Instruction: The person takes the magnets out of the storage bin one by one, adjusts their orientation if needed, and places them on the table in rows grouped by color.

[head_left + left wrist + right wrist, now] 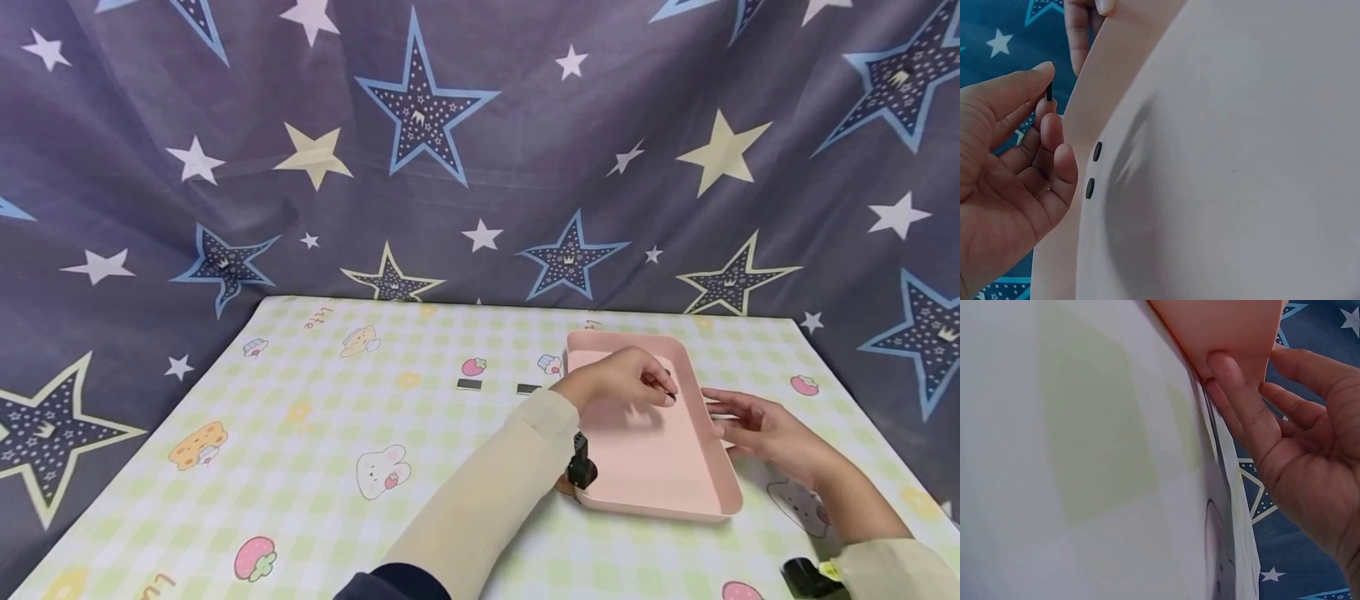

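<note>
My left hand is over the pink tray, pinching a small black disc between thumb and fingertip. In the left wrist view the disc appears edge-on as a thin dark strip. Two more black discs lie inside the tray near its wall, close together and apart. My right hand is at the tray's right side. Its extended fingers touch the outside of the tray wall, as the right wrist view shows.
Two small dark rectangular pieces lie left of the tray, the second near the left wrist. A checked tablecloth with cartoon prints covers the table. Behind it hangs a star-patterned curtain.
</note>
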### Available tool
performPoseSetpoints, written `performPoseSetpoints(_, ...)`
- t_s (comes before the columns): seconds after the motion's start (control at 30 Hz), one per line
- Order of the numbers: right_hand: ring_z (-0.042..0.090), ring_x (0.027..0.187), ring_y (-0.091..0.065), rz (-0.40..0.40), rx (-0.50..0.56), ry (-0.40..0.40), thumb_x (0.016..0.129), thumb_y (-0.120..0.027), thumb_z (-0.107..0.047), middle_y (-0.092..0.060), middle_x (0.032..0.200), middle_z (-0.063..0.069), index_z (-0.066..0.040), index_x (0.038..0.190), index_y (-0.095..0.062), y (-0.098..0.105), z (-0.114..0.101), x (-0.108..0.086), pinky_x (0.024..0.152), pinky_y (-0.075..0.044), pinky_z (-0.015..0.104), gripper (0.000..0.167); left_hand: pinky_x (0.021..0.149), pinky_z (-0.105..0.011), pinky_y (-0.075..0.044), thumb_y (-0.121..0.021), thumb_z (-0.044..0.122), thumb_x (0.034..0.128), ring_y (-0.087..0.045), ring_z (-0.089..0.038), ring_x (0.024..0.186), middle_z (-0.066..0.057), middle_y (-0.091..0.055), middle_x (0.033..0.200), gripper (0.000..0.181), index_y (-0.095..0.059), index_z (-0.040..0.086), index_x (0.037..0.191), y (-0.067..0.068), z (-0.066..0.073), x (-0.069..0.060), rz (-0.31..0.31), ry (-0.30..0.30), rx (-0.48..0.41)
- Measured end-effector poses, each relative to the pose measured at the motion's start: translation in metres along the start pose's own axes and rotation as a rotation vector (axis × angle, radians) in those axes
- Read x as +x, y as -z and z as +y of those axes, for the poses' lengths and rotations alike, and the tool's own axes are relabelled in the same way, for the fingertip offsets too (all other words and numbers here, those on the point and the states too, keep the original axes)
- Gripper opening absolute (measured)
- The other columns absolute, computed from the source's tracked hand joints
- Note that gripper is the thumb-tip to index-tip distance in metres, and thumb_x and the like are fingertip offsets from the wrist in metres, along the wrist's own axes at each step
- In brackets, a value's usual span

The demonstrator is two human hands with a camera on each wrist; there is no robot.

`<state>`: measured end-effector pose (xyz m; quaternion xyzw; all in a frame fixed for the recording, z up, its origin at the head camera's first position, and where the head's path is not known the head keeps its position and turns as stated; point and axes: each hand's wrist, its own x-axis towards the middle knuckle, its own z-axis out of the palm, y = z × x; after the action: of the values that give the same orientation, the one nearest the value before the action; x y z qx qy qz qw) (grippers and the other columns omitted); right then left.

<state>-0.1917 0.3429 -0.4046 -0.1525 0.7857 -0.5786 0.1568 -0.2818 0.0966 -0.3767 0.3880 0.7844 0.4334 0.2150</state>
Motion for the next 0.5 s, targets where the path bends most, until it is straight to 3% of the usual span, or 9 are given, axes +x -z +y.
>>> performPoseSetpoints(0.2, 0.011, 0.105, -0.062, 0.002, -0.009, -0.006, 0.100, -0.056, -0.009, -0.055, 0.132, 0.010, 0.012, 0.148, -0.023, 0.000, -0.001, 0.001, 0.079, -0.057, 0.041, 0.062, 0.072, -0.011, -0.049, -0.071, 0.005, 0.0889, -0.059, 0.003, 0.074, 0.001, -0.073, 0.092, 0.018, -0.074, 0.000, 0.106, 0.005, 0.000, -0.006, 0.029, -0.019, 0.002)
performPoseSetpoints(0.37, 0.010, 0.106, -0.062, -0.013, 0.005, -0.003, 0.100, -0.055, -0.009, -0.058, 0.128, -0.003, 0.012, 0.148, -0.022, 0.001, 0.001, 0.001, 0.079, -0.057, 0.041, 0.062, 0.076, -0.012, -0.050, -0.072, 0.004, 0.0879, -0.062, 0.001, 0.078, -0.003, -0.073, 0.093, 0.019, -0.073, -0.001, 0.105, 0.010, 0.003, -0.010, 0.051, -0.049, 0.009)
performPoseSetpoints(0.5, 0.008, 0.106, -0.061, -0.018, 0.015, 0.016, 0.100, -0.055, -0.008, -0.057, 0.125, -0.015, 0.012, 0.147, -0.023, 0.002, 0.001, 0.001, 0.078, -0.057, 0.041, 0.060, 0.077, -0.015, -0.051, -0.073, 0.003, 0.0869, -0.062, 0.000, 0.079, -0.004, -0.073, 0.094, 0.020, -0.072, -0.003, 0.106, 0.014, 0.004, -0.014, 0.083, -0.071, -0.055)
